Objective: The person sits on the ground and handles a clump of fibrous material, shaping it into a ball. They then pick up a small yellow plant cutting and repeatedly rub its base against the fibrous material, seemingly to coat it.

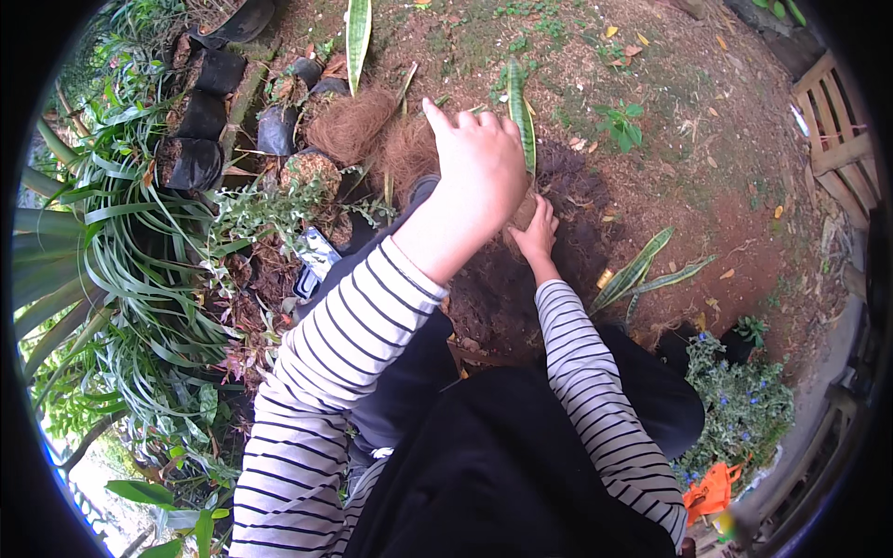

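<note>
My left hand [481, 160] is raised over the soil, fingers bent with the index finger partly extended; whether it grips anything is hidden. Just below and to its right, my right hand [537, 230] is wrapped around a brown fibre-covered root ball [520, 222]. A variegated snake plant leaf [522, 118] rises above this ball. Brown coconut-like fibre clumps [354, 125] lie left of my left hand, with another snake plant leaf [358, 49] beyond them. Dark loose soil [492, 300] lies beneath my hands.
Black nursery bags [220, 72] line the left, beside long-leaved plants [132, 258]. A snake plant [631, 272] lies at the right. A blue-flowered bush [739, 404], an orange bag [715, 492] and a wooden pallet [837, 139] are farther right.
</note>
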Available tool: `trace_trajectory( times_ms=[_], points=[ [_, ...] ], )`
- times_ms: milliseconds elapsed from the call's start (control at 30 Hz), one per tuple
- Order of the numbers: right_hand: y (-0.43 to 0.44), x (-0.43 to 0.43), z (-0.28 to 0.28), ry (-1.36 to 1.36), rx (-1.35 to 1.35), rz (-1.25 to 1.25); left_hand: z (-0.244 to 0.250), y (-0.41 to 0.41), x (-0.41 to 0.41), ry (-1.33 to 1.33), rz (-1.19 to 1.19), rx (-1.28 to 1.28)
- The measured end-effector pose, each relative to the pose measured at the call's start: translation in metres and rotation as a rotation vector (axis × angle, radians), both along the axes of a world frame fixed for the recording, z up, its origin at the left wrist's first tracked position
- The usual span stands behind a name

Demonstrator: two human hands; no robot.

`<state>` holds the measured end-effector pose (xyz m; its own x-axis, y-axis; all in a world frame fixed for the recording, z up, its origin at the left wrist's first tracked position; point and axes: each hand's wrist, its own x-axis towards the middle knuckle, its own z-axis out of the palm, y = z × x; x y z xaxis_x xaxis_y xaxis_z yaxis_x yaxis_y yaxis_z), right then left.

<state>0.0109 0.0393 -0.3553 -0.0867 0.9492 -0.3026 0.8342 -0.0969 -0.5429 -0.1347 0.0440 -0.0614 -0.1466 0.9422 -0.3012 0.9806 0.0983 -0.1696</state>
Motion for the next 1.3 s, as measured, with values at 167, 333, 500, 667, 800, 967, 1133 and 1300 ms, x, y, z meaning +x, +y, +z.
trace_trajectory(
  times_ms=[167, 333, 500, 667, 800, 967, 1133, 1300],
  points=[
    [-0.003, 0.002, -0.006, -0.01, -0.034, 0.041, 0.005, -0.001, 0.003, -0.061, -0.018, -0.052],
    [0.005, 0.019, -0.006, -0.021, -0.117, 0.102, 0.012, 0.003, 0.01, -0.102, -0.059, -0.101],
    [-0.018, 0.009, 0.011, -0.097, 0.075, -0.037, 0.018, -0.009, 0.01, -0.151, -0.071, -0.047],
    [-0.053, 0.031, 0.004, 0.267, 0.326, -0.097, 0.017, -0.024, 0.008, -0.126, -0.13, -0.031],
    [-0.063, 0.095, -0.006, 0.192, 0.427, -0.106, 0.018, -0.036, 0.004, -0.152, -0.132, -0.068],
    [-0.062, 0.194, -0.027, -0.359, 0.256, -0.14, 0.009, -0.038, 0.005, -0.154, -0.161, -0.047],
    [-0.053, 0.235, -0.015, -0.529, 0.157, -0.014, 0.01, -0.027, 0.028, -0.093, -0.152, -0.151],
    [-0.049, 0.231, -0.013, -0.672, 0.061, 0.058, 0.007, -0.02, 0.048, -0.071, -0.191, -0.169]
  ],
)
